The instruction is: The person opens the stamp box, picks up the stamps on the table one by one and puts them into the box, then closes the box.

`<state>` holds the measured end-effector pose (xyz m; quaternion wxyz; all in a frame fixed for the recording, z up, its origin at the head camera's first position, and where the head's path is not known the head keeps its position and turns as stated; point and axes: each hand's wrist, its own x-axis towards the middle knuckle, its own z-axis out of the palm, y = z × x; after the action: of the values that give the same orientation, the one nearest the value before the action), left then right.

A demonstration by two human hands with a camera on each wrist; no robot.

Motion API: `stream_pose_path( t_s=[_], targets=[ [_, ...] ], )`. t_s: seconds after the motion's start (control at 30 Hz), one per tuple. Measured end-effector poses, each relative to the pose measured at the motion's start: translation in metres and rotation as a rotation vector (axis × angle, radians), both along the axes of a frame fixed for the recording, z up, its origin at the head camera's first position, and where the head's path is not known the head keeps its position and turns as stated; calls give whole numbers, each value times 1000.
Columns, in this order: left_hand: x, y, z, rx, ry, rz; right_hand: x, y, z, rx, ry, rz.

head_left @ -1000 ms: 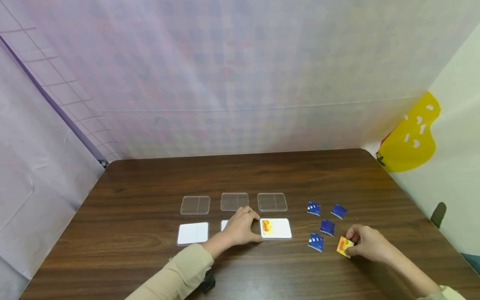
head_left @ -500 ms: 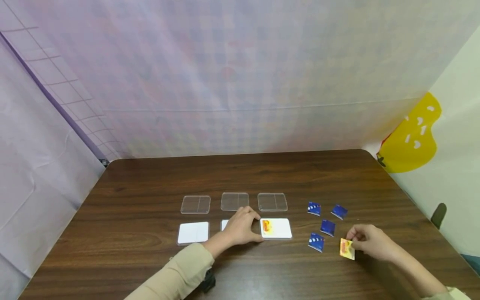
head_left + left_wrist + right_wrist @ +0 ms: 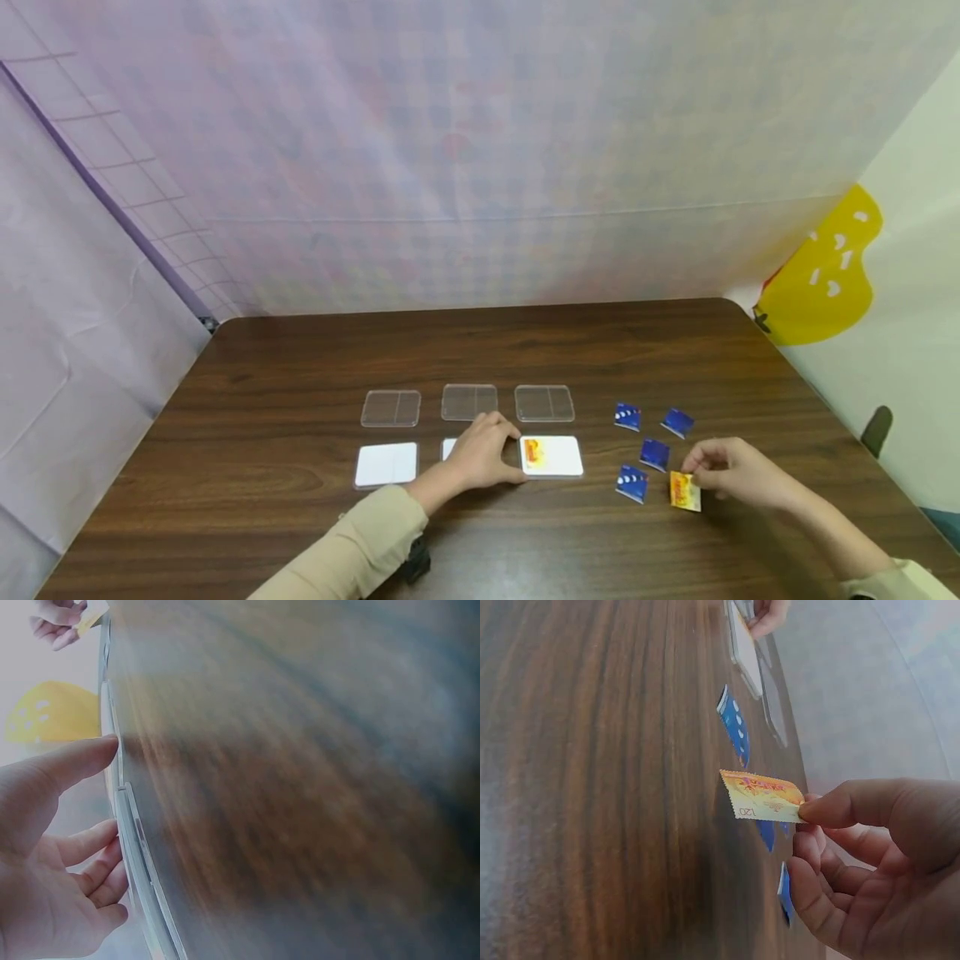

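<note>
A yellow-orange postage stamp point(image 3: 762, 796) with a perforated edge is pinched by one edge between the thumb and fingers of my right hand point(image 3: 738, 473), tilted above the table. In the right wrist view, a printed 1.20 shows on it. My left hand point(image 3: 477, 454) rests with thumb and forefinger tips at the left corners of a clear plastic case point(image 3: 564, 457) with a white insert. A similar orange stamp point(image 3: 534, 454) lies on that insert's left part. Under my left hand a second white-lined case point(image 3: 447, 450) is mostly hidden.
Several blue stamps point(image 3: 655, 455) lie between the case and my right hand. Three clear lids point(image 3: 543, 403) stand in a row behind the cases. Another white-lined case point(image 3: 386, 465) sits at the left. Everything lies on a brown wooden table point(image 3: 300, 358).
My right hand has turned the pinched stamp, lifting it from near the tabletop, and has shifted it slightly right, then back left. My left hand has kept its place.
</note>
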<state>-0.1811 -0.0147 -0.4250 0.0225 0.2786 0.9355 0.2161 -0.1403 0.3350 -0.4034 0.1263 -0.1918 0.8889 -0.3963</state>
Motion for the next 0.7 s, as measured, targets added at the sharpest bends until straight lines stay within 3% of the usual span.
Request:
stream_pose_path(
  t_s=[0.33, 0.7],
  targets=[
    [1, 0, 1, -2, -7, 0, -11, -25, 17, -6, -38, -1],
    [-1, 0, -1, -3, 3, -4, -37, -61, 25, 10, -16, 31]
  ],
)
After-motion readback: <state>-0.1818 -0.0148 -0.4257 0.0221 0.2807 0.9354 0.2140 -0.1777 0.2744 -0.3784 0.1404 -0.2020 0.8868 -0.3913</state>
